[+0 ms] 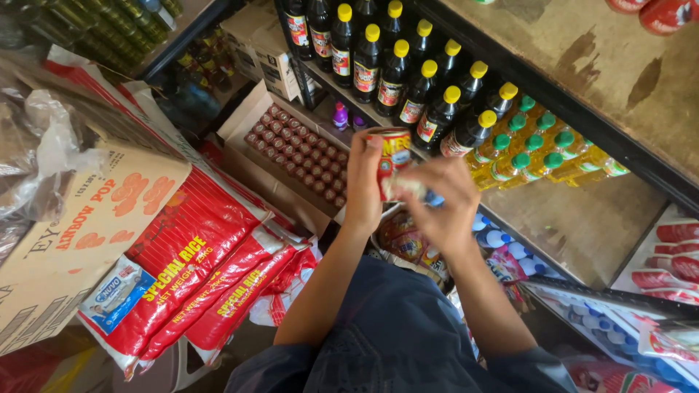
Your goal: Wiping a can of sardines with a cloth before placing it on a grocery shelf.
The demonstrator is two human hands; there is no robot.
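**Red tin up in both hands at the shelf**

The left hand (362, 182) is wrapped around a small red cylindrical metal tin with a yellow-lettered label (393, 156), fingers clamped on its side and holding it upright at chest height. The right hand (445, 204) is closed over a pale crumpled cloth or paper (405, 188), pressing it against the tin's lower front. Just beyond the grip stand dark sauce bottles with yellow caps (408, 80); to their right, yellow oil bottles with green caps (539, 153). Below and left of the grip sits an open carton of small red-topped cans (298, 153), with red rice sacks (196, 255) nearer. To do this well, I'd judge: keep the left grip firm and turn the tin steadily under the cloth.
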